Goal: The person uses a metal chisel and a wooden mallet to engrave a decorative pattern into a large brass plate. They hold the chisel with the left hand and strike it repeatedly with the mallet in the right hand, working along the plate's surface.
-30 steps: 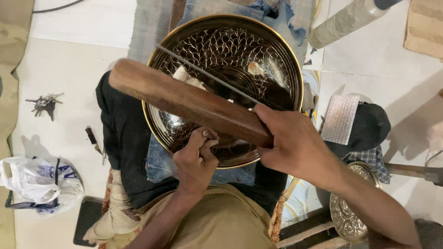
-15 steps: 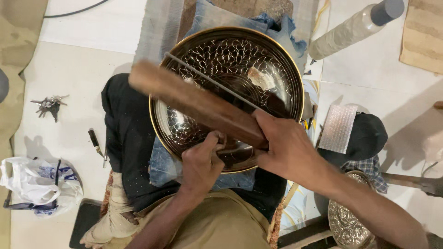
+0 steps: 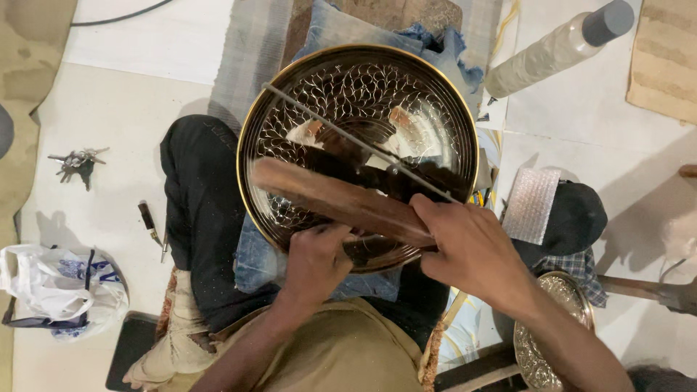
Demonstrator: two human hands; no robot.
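Observation:
A large round brass plate (image 3: 348, 94) with a chased leaf pattern lies on my lap over blue cloth. My right hand (image 3: 472, 250) grips a long wooden mallet (image 3: 327, 196) that lies across the plate's lower half. My left hand (image 3: 316, 261) rests on the plate's near rim with fingers curled around a small tool, hidden under the mallet. A thin metal rod (image 3: 348, 138) lies diagonally across the plate.
A bunch of keys (image 3: 76, 161) and a small chisel (image 3: 150, 223) lie on the floor at left, with a white plastic bag (image 3: 62, 287) near them. A wrapped bottle (image 3: 552, 51) lies at top right. A smaller engraved plate (image 3: 544, 341) sits at lower right.
The mallet has swung down from a raised slant to lie lower over the plate. The view has shifted, so the plate sits more to the right and lower.

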